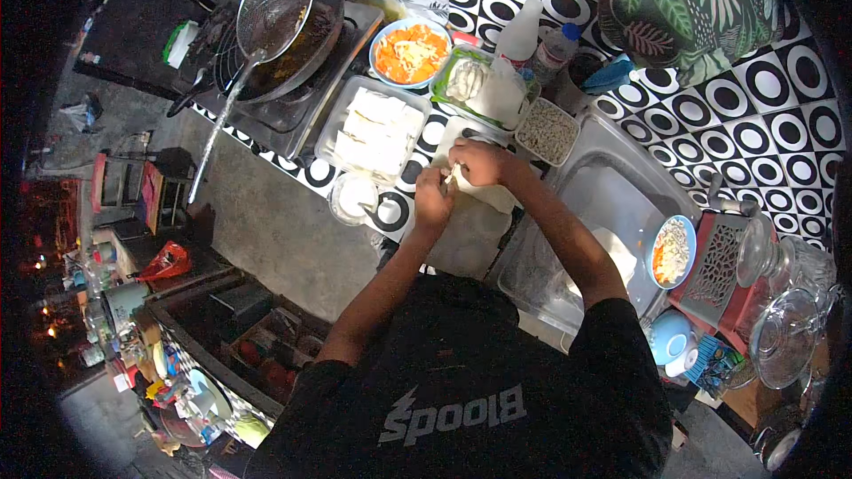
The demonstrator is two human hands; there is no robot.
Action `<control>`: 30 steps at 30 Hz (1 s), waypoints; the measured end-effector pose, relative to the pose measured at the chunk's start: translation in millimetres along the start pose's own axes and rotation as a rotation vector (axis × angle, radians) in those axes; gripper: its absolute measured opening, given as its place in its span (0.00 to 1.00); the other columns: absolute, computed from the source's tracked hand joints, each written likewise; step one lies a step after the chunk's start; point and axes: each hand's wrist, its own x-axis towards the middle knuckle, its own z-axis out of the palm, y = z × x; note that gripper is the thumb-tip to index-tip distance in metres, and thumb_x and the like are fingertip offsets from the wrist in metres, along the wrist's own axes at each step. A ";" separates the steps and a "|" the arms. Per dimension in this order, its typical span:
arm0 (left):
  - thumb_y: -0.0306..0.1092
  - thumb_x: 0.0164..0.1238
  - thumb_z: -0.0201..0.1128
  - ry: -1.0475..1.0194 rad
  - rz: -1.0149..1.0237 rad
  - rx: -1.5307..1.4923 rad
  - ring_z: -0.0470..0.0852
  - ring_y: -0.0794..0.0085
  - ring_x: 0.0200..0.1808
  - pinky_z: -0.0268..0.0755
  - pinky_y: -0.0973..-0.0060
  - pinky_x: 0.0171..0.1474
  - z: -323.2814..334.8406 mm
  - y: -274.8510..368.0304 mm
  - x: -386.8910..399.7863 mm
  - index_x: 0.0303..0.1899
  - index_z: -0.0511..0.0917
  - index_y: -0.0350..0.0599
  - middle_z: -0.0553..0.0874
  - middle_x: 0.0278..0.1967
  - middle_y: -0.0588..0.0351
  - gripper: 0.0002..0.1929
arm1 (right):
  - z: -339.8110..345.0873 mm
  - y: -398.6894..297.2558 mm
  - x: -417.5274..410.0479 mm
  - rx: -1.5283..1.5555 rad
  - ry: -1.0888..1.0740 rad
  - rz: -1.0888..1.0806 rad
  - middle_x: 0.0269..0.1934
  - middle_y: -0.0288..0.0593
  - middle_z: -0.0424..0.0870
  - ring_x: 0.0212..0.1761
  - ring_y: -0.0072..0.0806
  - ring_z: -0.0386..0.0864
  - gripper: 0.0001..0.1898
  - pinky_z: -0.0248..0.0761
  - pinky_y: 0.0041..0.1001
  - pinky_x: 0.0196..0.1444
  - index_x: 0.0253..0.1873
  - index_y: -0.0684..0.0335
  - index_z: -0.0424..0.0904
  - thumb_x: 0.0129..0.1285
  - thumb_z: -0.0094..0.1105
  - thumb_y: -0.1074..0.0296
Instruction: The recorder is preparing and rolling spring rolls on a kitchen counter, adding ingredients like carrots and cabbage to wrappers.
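My left hand (434, 197) and my right hand (480, 161) meet over a pale board (492, 196), pinching a small pale piece (454, 173) between their fingertips. What the piece is cannot be made out. Beyond my left hand stands a clear plastic container (424, 113) with white folded pieces (376, 130) in it. A small tub of white paste (349, 199) with a dark-handled utensil sits nearer me. Past my hands are a blue bowl of shredded orange and white food (411, 53), a green-edged container with white contents (469, 80) and a tub of grainy food (547, 130).
At the upper left, a wok (319, 53) with a long-handled wire strainer (276, 6) rests on a gas stove (363, 20). Bottles (521, 30) stand at the back. On the right are a large clear plastic tub (586, 173), another blue bowl (671, 253) and glassware (785, 332).
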 end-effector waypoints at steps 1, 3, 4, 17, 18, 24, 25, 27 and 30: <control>0.27 0.54 0.62 -0.048 -0.032 0.012 0.73 0.45 0.42 0.65 0.57 0.46 -0.9 2.5 -1.0 0.37 0.74 0.36 0.75 0.35 0.41 0.10 | -1.2 -1.2 -2.6 0.023 0.018 -0.018 0.37 0.48 0.72 0.41 0.47 0.73 0.10 0.67 0.38 0.43 0.38 0.63 0.72 0.50 0.50 0.80; 0.27 0.54 0.62 -0.095 -0.063 0.025 0.73 0.45 0.43 0.65 0.56 0.48 -1.9 4.2 -3.4 0.38 0.74 0.36 0.75 0.37 0.40 0.11 | -2.9 -4.7 -6.1 0.010 0.019 0.004 0.37 0.48 0.72 0.42 0.46 0.73 0.11 0.67 0.38 0.43 0.39 0.63 0.73 0.49 0.50 0.80; 0.27 0.53 0.62 -0.079 -0.012 0.069 0.73 0.45 0.43 0.65 0.56 0.48 -2.1 3.3 -5.0 0.39 0.74 0.36 0.75 0.37 0.40 0.12 | -3.5 -6.9 -7.5 -0.003 0.017 0.024 0.37 0.47 0.72 0.42 0.46 0.73 0.12 0.68 0.38 0.43 0.40 0.63 0.74 0.49 0.50 0.81; 0.30 0.54 0.62 -0.174 0.262 0.288 0.73 0.48 0.43 0.67 0.57 0.47 -12.8 12.9 -15.2 0.46 0.74 0.34 0.75 0.40 0.42 0.17 | -12.5 -27.2 -31.8 -0.113 0.080 0.087 0.41 0.49 0.76 0.45 0.46 0.77 0.22 0.72 0.39 0.47 0.48 0.59 0.78 0.43 0.54 0.75; 0.30 0.54 0.62 -0.174 0.264 0.286 0.73 0.48 0.43 0.67 0.57 0.47 -14.1 16.1 -15.3 0.46 0.74 0.34 0.75 0.40 0.42 0.17 | -13.8 -28.8 -33.8 -0.130 0.114 0.124 0.45 0.50 0.76 0.47 0.47 0.77 0.23 0.72 0.39 0.49 0.52 0.59 0.76 0.45 0.54 0.74; 0.34 0.58 0.60 -0.199 0.320 0.334 0.70 0.44 0.57 0.64 0.53 0.56 -11.2 13.4 -20.4 0.55 0.69 0.30 0.73 0.52 0.36 0.25 | -25.0 -43.5 -43.0 -0.168 0.132 0.370 0.60 0.55 0.70 0.58 0.50 0.72 0.31 0.67 0.39 0.59 0.66 0.63 0.61 0.53 0.53 0.70; 0.37 0.59 0.59 -0.261 0.345 0.405 0.64 0.45 0.63 0.59 0.54 0.61 -10.1 7.6 -21.2 0.59 0.67 0.32 0.68 0.59 0.37 0.27 | -25.1 -45.7 -44.6 -0.168 0.030 0.474 0.63 0.58 0.66 0.62 0.50 0.68 0.34 0.64 0.38 0.63 0.69 0.64 0.55 0.55 0.52 0.69; 0.39 0.61 0.57 -0.329 0.381 0.469 0.58 0.47 0.69 0.54 0.54 0.66 -6.6 3.9 -22.0 0.62 0.64 0.34 0.62 0.66 0.37 0.29 | -4.9 -31.7 -55.8 -0.183 0.063 0.442 0.64 0.59 0.64 0.64 0.50 0.66 0.33 0.61 0.38 0.65 0.69 0.66 0.56 0.56 0.51 0.69; 0.43 0.63 0.56 -0.453 0.379 0.516 0.51 0.48 0.73 0.46 0.52 0.70 -6.3 4.3 -24.8 0.65 0.56 0.30 0.55 0.70 0.35 0.35 | 5.0 -27.7 -64.9 -0.205 0.037 0.382 0.67 0.61 0.58 0.68 0.49 0.60 0.32 0.55 0.38 0.69 0.68 0.68 0.58 0.57 0.49 0.69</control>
